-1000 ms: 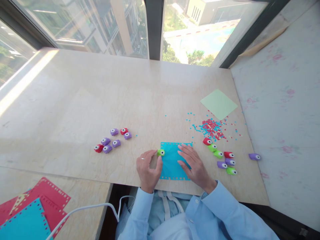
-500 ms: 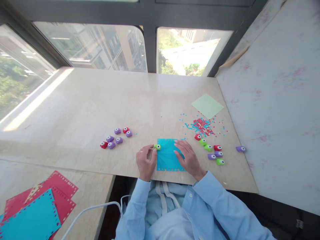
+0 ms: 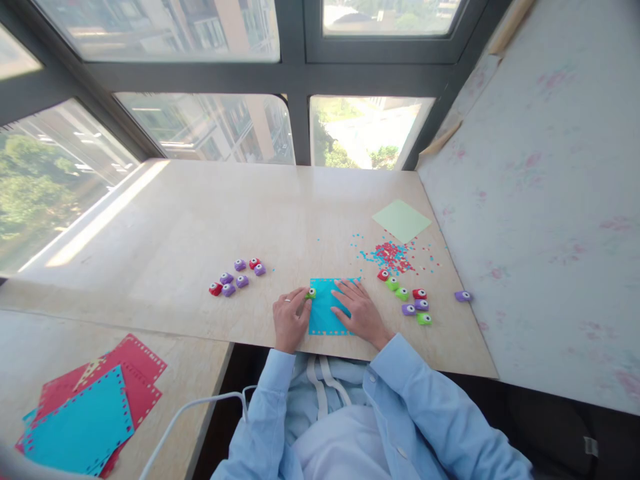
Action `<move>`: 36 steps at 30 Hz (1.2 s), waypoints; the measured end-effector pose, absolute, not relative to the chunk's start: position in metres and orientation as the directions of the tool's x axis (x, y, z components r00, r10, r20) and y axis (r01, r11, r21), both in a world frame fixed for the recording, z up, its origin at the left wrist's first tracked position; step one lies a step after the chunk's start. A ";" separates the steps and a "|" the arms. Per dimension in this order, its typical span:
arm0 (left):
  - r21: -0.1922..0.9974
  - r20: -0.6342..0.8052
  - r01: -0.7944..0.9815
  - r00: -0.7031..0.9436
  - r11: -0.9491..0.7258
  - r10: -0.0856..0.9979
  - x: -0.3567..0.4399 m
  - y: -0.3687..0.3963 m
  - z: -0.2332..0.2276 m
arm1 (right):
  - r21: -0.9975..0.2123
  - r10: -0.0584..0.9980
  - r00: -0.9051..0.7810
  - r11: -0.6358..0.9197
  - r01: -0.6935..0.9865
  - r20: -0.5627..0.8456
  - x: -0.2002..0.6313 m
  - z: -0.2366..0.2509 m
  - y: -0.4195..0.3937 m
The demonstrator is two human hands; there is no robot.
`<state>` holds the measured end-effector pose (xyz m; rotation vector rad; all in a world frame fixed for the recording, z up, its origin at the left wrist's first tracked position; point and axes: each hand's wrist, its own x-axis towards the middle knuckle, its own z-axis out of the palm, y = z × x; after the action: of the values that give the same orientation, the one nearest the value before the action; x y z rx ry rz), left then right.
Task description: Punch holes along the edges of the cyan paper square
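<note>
A turquoise paper sheet [image 3: 324, 308] with punched holes along its edges lies at the near edge of the table [image 3: 200, 220]. My left hand [image 3: 289, 321] pinches a small green hole punch [image 3: 311, 293] at the sheet's upper left corner. My right hand [image 3: 358, 312] rests flat on the sheet's right half with its fingers spread.
Several purple and red punches [image 3: 237, 277] cluster to the left. More red, green and purple punches [image 3: 407, 301] lie to the right, one purple punch [image 3: 463, 295] apart. Confetti [image 3: 393, 255] and a pale green paper [image 3: 401, 220] sit behind. Red and turquoise sheets [image 3: 93, 403] lie bottom left.
The head camera has tilted up, so more window shows and the table looks smaller. My hands keep their places on the sheet and the green punch.
</note>
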<state>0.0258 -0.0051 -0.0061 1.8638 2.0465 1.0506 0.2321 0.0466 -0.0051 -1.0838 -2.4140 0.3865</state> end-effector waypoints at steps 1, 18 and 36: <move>0.602 0.318 0.798 -0.200 -0.034 0.927 0.026 -0.006 -0.006 | -0.426 0.758 -0.584 0.649 0.630 0.291 0.232 -0.005 0.046; 0.595 0.332 0.803 -0.218 -0.025 0.918 0.028 -0.005 -0.005 | -0.415 0.755 -0.590 0.652 0.634 0.286 0.231 -0.005 0.047; 0.593 0.328 0.805 -0.237 -0.004 0.914 0.031 -0.004 -0.004 | -0.426 0.740 -0.596 0.670 0.608 0.313 0.233 -0.008 0.048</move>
<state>0.0308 -0.0043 -0.0035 1.8366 2.1025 1.0652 0.2329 0.0481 -0.0078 -1.0461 -2.4182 0.3805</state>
